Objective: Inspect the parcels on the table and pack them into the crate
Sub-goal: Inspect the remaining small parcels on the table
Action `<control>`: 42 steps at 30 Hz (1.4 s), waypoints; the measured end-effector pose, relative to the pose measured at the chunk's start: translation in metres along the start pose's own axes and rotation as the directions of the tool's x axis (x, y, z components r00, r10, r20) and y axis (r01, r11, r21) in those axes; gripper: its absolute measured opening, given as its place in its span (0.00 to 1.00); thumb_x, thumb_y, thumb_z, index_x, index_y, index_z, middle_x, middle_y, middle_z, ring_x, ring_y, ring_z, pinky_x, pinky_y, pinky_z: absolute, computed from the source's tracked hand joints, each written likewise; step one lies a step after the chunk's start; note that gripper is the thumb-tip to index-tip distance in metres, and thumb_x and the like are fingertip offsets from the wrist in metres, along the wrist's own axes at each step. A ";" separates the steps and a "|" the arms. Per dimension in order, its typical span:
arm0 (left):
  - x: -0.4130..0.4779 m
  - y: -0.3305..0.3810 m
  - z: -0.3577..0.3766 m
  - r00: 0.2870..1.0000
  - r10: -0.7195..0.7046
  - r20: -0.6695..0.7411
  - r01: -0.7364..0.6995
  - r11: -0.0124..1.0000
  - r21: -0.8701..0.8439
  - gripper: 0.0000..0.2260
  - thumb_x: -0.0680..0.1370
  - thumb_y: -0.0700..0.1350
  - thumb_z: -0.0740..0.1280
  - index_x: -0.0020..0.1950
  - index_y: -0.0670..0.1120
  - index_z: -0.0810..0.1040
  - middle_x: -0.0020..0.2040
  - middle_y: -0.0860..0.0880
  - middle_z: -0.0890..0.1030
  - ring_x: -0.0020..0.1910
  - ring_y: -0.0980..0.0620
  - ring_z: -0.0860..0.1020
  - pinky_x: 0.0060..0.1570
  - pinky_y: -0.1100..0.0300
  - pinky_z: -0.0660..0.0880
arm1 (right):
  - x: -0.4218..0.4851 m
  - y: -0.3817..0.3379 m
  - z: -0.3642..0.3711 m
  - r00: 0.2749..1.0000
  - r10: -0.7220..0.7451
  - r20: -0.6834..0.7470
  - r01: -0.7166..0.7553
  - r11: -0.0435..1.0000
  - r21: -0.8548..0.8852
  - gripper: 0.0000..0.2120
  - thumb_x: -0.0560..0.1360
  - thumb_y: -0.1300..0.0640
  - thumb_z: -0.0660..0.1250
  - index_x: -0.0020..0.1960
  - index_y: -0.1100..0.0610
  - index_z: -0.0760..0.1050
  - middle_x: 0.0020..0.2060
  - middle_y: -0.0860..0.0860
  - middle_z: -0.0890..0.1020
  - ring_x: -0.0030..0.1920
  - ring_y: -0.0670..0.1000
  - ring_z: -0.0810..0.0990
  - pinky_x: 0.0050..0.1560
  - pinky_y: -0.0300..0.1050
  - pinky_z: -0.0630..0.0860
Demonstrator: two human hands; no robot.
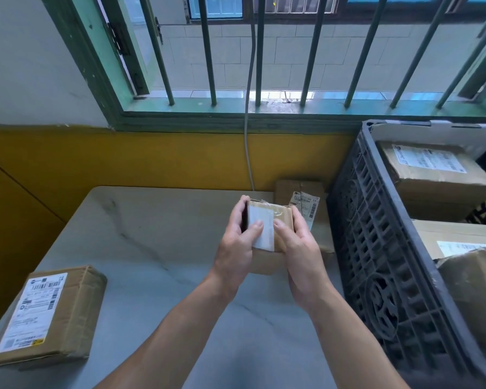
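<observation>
On table near parcel front-L, small parcel above ctr btwn left hand & right hand, far parcel behind it beside crate at R w/ boxes in it.

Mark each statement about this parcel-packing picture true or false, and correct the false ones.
1. The left hand and the right hand both grip the small parcel. True.
2. The dark crate stands right of the table. True.
3. The crate is empty. False: brown parcels lie in it.
4. The table holds no other parcel. False: a labelled parcel lies at its left end, label up.
</observation>
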State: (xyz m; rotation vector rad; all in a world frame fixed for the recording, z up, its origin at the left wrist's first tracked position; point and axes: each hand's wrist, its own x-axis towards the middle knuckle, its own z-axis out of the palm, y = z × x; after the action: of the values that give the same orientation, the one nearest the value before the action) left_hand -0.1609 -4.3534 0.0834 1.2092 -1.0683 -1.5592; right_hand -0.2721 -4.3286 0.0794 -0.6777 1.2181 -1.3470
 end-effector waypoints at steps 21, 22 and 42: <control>-0.007 0.004 0.006 0.980 -0.174 -0.092 0.173 0.985 -0.014 0.27 0.83 0.41 0.60 0.81 0.59 0.63 0.53 0.50 0.86 0.43 0.50 0.84 0.42 0.55 0.78 | -0.006 0.009 0.006 0.999 -0.026 -0.031 0.020 0.981 -0.192 0.16 0.82 0.49 0.67 0.69 0.44 0.73 0.67 0.44 0.79 0.59 0.44 0.83 0.55 0.39 0.79; -0.007 0.003 0.006 0.984 -0.156 -0.084 0.157 0.988 -0.001 0.28 0.83 0.40 0.59 0.81 0.59 0.63 0.52 0.51 0.86 0.43 0.51 0.84 0.41 0.57 0.77 | -0.006 0.007 0.006 0.999 -0.010 -0.040 0.003 0.985 -0.172 0.20 0.83 0.49 0.66 0.73 0.43 0.69 0.62 0.41 0.81 0.57 0.43 0.83 0.54 0.39 0.79; 0.007 -0.004 -0.001 0.989 -0.090 -0.119 0.077 0.991 -0.109 0.21 0.85 0.38 0.61 0.74 0.57 0.72 0.55 0.53 0.87 0.52 0.51 0.86 0.50 0.53 0.84 | -0.007 0.013 0.003 0.997 -0.069 -0.042 0.064 0.993 -0.099 0.34 0.77 0.78 0.58 0.78 0.54 0.66 0.67 0.47 0.80 0.64 0.45 0.81 0.57 0.37 0.80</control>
State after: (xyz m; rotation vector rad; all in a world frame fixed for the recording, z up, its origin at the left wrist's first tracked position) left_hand -0.1613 -4.3588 0.0779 1.2752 -0.8551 -1.5615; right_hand -0.2636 -4.3206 0.0703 -0.7661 1.3148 -1.3710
